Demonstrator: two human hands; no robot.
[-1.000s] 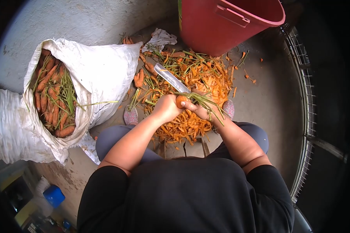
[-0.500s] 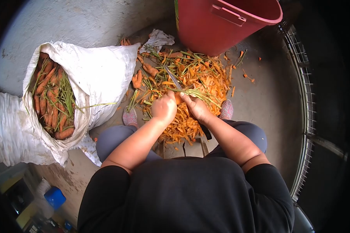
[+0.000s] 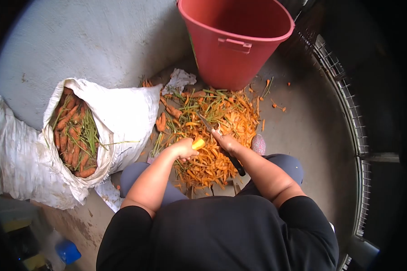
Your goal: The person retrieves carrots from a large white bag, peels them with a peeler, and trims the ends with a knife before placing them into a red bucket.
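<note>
My left hand [image 3: 184, 148] is closed around a carrot [image 3: 197, 143], whose bright orange-yellow end sticks out toward the right. Wrapped round a knife, my right hand [image 3: 226, 142] is a short way to the right. The knife blade [image 3: 205, 122] points up and left past the fingers, and its black handle [image 3: 236, 165] shows below the palm. Under both hands lies a heap of orange carrot peelings [image 3: 242, 122] mixed with green stalks. The rest of the carrot is hidden in my left fist.
A white sack [image 3: 131, 106] of unpeeled carrots [image 3: 70, 142] with green tops lies open at left. Beyond the heap stands a tall red bin [image 3: 226, 63]. My pink patterned shoe [image 3: 258, 144] is beside the peelings. Wire mesh [image 3: 343, 90] curves along the right.
My hands have moved apart, the left one drawing back with the carrot. Green stalks that were at the right hand are no longer there. The view has tilted up, showing more of the bin.
</note>
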